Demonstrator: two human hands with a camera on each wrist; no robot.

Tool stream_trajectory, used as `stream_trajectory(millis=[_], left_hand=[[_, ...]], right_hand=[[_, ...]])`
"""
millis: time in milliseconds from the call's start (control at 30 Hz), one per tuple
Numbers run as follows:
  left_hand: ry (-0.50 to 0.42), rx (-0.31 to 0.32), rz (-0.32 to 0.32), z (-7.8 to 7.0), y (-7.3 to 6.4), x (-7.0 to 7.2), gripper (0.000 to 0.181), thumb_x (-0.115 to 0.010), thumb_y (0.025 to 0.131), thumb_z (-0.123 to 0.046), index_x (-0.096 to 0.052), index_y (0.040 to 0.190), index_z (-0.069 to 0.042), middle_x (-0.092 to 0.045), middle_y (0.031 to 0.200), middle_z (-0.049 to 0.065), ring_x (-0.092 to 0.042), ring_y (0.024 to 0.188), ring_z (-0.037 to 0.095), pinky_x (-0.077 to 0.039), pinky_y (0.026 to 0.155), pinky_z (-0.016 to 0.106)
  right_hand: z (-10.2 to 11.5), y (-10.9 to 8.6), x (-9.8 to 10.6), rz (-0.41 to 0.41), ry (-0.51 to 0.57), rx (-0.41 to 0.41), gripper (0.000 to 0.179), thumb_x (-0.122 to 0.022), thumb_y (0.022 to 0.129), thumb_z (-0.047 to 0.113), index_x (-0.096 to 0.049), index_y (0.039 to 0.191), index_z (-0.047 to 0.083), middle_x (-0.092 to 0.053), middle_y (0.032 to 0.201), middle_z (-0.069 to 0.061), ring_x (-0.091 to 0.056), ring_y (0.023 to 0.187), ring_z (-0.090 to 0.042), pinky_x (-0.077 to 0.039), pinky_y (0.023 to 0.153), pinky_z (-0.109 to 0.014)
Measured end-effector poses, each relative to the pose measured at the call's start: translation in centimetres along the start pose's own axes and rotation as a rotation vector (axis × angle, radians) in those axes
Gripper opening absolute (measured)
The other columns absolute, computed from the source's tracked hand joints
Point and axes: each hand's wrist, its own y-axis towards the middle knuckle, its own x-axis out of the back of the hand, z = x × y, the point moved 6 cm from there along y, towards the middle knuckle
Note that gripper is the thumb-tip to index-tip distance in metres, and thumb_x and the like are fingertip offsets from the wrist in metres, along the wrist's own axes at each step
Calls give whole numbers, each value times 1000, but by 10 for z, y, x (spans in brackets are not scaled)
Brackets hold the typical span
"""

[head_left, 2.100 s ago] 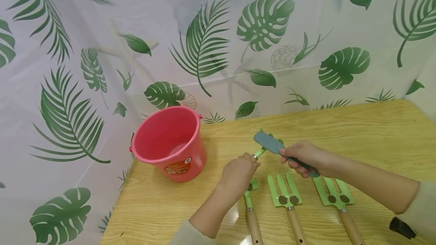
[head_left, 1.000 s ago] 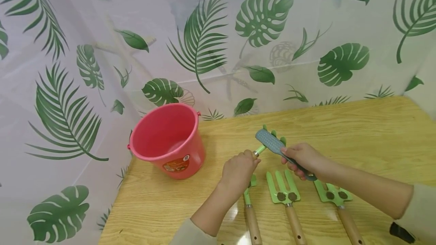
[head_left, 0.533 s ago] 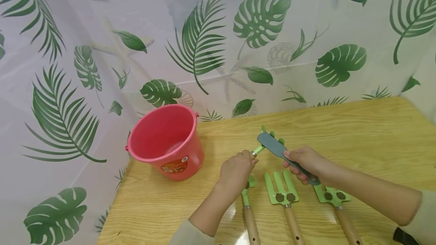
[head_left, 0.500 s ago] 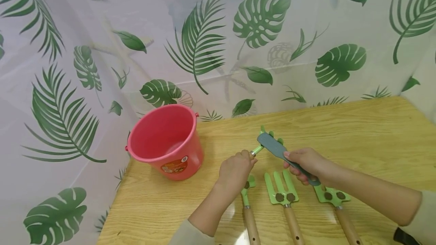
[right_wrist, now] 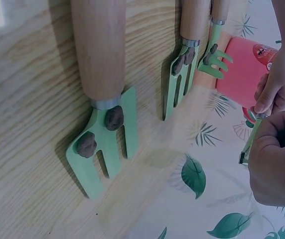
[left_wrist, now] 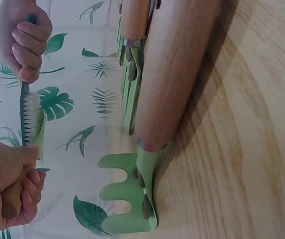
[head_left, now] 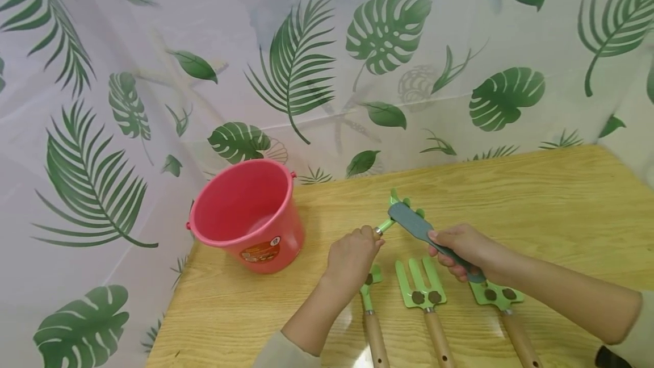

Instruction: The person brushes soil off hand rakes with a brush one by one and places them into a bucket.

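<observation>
My left hand (head_left: 352, 257) grips the wooden handle of a small hand rake with a green head (head_left: 394, 195), raised above the table. My right hand (head_left: 467, 249) holds a grey scrubbing brush (head_left: 411, 222) by its handle, thumb along the top. The brush lies across the rake's head, bristles down, covering much of it. In the left wrist view white bristles (left_wrist: 31, 117) meet the green metal. Below the hands lie a green three-pronged fork (head_left: 421, 283), another fork (head_left: 498, 295) partly under my right hand, and a green rake (head_left: 374, 331), all with wooden handles and brown clumps on their heads.
A red bucket (head_left: 293, 237) stands at the table's back left, its open top facing up. Behind the wooden table (head_left: 536, 197) hangs a white sheet with green leaf prints (head_left: 388, 33). A black object (head_left: 610, 356) shows at my right sleeve.
The brush and my right hand have shifted slightly right and nearer to me across the rake's head. My left hand keeps its hold on the rake. The view has drifted a little.
</observation>
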Motion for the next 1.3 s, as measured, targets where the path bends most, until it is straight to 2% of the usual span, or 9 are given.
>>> stream_trajectory(millis=[233,467,567,800,1167,1300], left_hand=[[39,6,-28,6,-2,-5,36,-53,94,-41,-53,73,-11,-43,52,-5,-38,41,2,-27,33,13],[53,57,-116,21,-2,-5,34,-59,91,-39,-54,73,-11,-51,55,-2,-54,45,8,-40,36,18],[57,61,-127,24,-1,-5,34,-59,91,-39,-54,73,-11,-52,55,-1,-55,46,9,-42,37,19],[9,94,-71,28,0,-8,33,-57,93,-38,-53,75,-10,-52,56,0,-57,48,11,-42,37,22],[-47,113,-25,32,-2,-10,33,-57,93,-36,-53,75,-9,-53,57,1,-58,49,13,-43,38,23],[-92,119,21,35,-2,-10,33,-54,95,-36,-53,77,-9,-53,58,1,-59,50,14,-44,39,23]], right_hand=[[-3,-5,1,31,7,-21,34,-33,103,27,-53,89,4,-42,57,5,-38,42,-5,-35,44,-19],[-10,-18,1,73,7,-52,34,-34,103,27,-53,89,2,-42,57,5,-37,41,-4,-34,42,-17],[-12,-21,2,82,13,-64,34,-35,102,29,-53,89,3,-42,57,5,-36,41,-4,-34,42,-18],[-11,-23,9,56,-4,-73,35,-36,103,31,-54,92,3,-42,57,5,-36,42,-4,-37,43,-19],[-12,-21,14,46,-23,-82,35,-35,103,30,-54,91,3,-42,57,5,-37,42,-5,-37,45,-20],[-12,-20,15,57,-17,-80,35,-35,103,30,-54,90,4,-41,58,6,-36,43,-4,-37,44,-20]])
